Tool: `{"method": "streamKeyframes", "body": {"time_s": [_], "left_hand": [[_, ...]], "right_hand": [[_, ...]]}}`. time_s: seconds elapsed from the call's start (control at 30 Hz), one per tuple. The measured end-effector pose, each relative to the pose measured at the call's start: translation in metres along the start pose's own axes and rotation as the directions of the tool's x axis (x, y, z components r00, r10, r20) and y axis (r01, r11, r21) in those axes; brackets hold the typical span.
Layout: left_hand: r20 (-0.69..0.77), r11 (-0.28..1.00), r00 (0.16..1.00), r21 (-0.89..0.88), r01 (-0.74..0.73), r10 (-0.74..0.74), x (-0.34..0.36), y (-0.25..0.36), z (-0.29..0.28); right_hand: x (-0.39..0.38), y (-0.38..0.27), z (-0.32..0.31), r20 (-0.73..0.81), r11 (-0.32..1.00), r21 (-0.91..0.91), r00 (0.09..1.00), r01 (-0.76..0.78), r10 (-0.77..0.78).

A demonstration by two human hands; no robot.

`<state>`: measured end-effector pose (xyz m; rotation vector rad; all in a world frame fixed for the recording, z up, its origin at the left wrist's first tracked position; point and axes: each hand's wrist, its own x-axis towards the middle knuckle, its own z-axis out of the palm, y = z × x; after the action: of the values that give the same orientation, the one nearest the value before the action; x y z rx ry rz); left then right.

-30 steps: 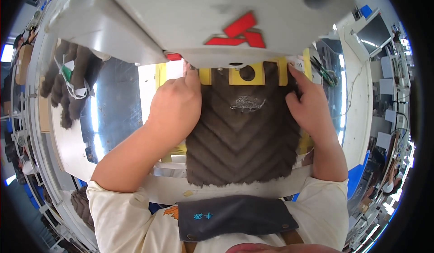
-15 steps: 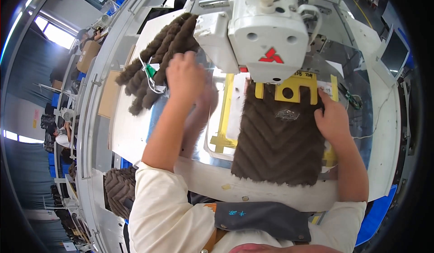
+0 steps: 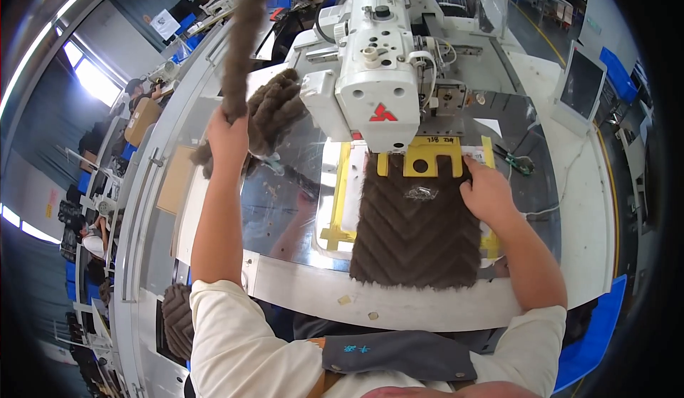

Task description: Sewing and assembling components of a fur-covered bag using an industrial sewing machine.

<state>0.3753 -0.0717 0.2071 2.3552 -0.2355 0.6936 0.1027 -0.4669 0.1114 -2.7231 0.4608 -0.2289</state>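
My left hand [image 3: 229, 138] is closed round a strip of brown furry fabric [image 3: 244, 56], which stands up above it. Below and beside this hand lies a pile of folded brown fur pieces [image 3: 278, 102]. A brown fur panel [image 3: 417, 238] with chevron ridges lies flat under the white sewing machine head [image 3: 381, 92]. Across its far edge sits a yellow notched plate [image 3: 427, 157], with a small clear plastic piece [image 3: 421, 194] just nearer. My right hand [image 3: 490, 190] rests at the panel's right edge beside the plate, index finger and thumb apart.
Yellow tape [image 3: 343, 199] borders the white frame under the panel. Green-handled snips [image 3: 524, 164] lie on the shiny plate to the right, near a monitor [image 3: 576, 81]. A blue bin [image 3: 595, 341] is at lower right, more ridged fur [image 3: 178, 312] at lower left. People work far left.
My left hand has moved left and lifted a fur strip from the pile. My right hand stays beside the yellow plate. The whole view has shifted, showing more of the machine.
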Motion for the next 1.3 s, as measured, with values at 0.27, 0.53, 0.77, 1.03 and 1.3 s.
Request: {"method": "streamKeyframes", "body": {"time_s": [0.27, 0.53, 0.77, 1.03, 1.3], "left_hand": [[0.471, 0.463, 0.874, -0.805, 0.370, 0.121, -0.118, 0.084, -0.026], [0.567, -0.090, 0.733, -0.765, 0.638, 0.376, -0.167, 0.119, 0.048], [0.510, -0.022, 0.785, -0.833, 0.552, 0.352, -0.150, 0.079, 0.067], [0.684, 0.474, 0.457, -0.726, 0.498, 0.569, -0.178, 0.091, 0.072], [0.618, 0.433, 0.611, -0.785, 0.443, 0.494, -0.171, 0.089, 0.067]], "right_hand": [[-0.038, -0.062, -0.056, -0.126, 0.859, 0.338, 0.923, 0.385, -0.364], [-0.026, -0.075, -0.060, 0.176, 0.912, 0.242, 0.910, 0.331, -0.376], [-0.013, -0.030, -0.080, 0.296, 0.955, -0.201, 0.943, 0.219, -0.154], [-0.024, -0.077, -0.045, 0.276, 0.861, 0.335, 0.833, 0.383, -0.479], [-0.016, -0.068, -0.045, 0.387, 0.898, 0.209, 0.810, 0.387, -0.440]]}}
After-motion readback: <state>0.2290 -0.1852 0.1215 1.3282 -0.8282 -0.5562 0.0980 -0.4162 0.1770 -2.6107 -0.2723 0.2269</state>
